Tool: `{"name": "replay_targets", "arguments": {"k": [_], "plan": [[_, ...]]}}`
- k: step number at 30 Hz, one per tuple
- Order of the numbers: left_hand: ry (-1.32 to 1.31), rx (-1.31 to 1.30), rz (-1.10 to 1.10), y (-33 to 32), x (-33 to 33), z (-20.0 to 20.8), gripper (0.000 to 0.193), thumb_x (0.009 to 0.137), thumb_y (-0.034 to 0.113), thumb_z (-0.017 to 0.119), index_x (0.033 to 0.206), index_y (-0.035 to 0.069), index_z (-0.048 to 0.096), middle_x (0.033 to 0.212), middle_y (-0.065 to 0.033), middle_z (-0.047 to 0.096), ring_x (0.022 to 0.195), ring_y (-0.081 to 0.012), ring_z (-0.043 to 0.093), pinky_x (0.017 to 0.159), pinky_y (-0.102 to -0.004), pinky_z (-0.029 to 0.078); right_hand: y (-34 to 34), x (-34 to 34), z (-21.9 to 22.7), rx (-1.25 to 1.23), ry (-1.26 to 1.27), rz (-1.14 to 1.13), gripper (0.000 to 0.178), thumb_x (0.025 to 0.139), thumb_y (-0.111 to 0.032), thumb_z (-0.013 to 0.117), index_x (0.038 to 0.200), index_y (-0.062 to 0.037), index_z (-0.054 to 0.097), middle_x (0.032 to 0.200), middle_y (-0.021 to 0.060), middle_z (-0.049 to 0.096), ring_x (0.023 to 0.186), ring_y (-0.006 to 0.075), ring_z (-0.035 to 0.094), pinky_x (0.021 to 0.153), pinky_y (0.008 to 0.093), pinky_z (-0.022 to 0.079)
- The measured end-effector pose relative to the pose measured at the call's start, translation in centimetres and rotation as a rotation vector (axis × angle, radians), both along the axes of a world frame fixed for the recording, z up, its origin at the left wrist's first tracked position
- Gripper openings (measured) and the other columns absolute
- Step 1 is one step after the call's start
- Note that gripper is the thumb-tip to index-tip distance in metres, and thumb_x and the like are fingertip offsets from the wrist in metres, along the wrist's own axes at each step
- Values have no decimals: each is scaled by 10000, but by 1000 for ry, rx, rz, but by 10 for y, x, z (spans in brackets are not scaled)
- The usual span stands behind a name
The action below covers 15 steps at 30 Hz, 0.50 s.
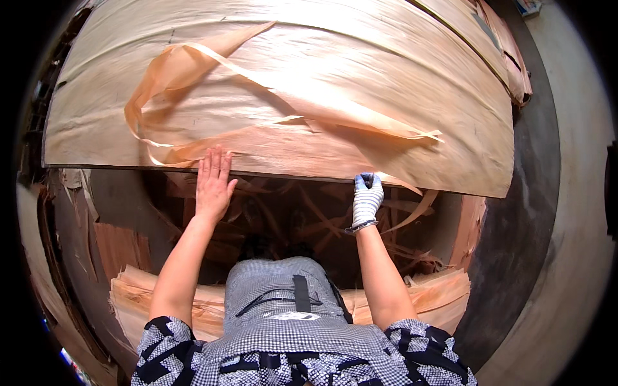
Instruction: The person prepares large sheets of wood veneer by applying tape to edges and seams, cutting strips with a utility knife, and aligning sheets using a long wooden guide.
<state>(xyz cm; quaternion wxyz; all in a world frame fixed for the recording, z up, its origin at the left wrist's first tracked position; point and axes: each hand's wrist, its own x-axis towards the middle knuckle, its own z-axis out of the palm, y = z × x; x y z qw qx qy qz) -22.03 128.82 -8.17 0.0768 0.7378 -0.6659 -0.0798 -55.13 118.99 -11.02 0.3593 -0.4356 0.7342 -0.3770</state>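
Note:
A broad, pale wood veneer sheet (412, 77) lies across the surface in front of me, its near edge running left to right. My left hand (214, 183), bare, rests flat on that edge with its fingers stretched out. At the same edge, farther right, my right hand (367, 198) wears a white-and-blue striped glove; its fingers are closed, and whatever is in them, if anything, is too small and dark to name. A long, thin veneer strip (170, 71) curls loosely over the sheet. Beneath it, between my hands, lies a more reddish veneer patch (277, 149).
Torn veneer scraps (418, 212) hang and lie in the dark gap below the near edge. A bundle of veneer sheets (138, 293) lies close behind my legs. More veneer (512, 58) is stacked at the far right, beside a grey floor (534, 161).

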Motion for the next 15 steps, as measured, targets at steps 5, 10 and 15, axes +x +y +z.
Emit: {"name": "replay_targets", "arguments": {"k": [5, 10, 15], "plan": [[-5, -20, -30, -2, -1, 1, 704, 784, 177, 577, 1385, 106, 216, 1455, -110, 123, 1341, -291, 112, 1073, -419, 152, 1, -20, 1, 21, 88, 22, 107, 737, -72, 654, 800, -27, 581, 696, 29, 573, 630, 102, 482, 616, 253, 434], [58, -29, -7, -2, -1, 4, 654, 801, 173, 564, 1368, 92, 250, 1448, -109, 150, 1335, -289, 133, 1072, -431, 146, 2, -32, 9, -8, 28, -6, 78, 791, -68, 593, 833, -23, 545, 702, 23, 536, 608, 105, 452, 580, 252, 419], [143, -96, 160, -12, -22, -1, 609, 831, 207, 535, 1358, 76, 260, 1401, -107, 238, 1320, -282, 172, 1064, -467, 138, 5, 4, 71, 261, -197, 151, 96, 870, -154, 531, 907, -70, 502, 605, -5, 449, 464, 66, 405, 418, 197, 357]]}}
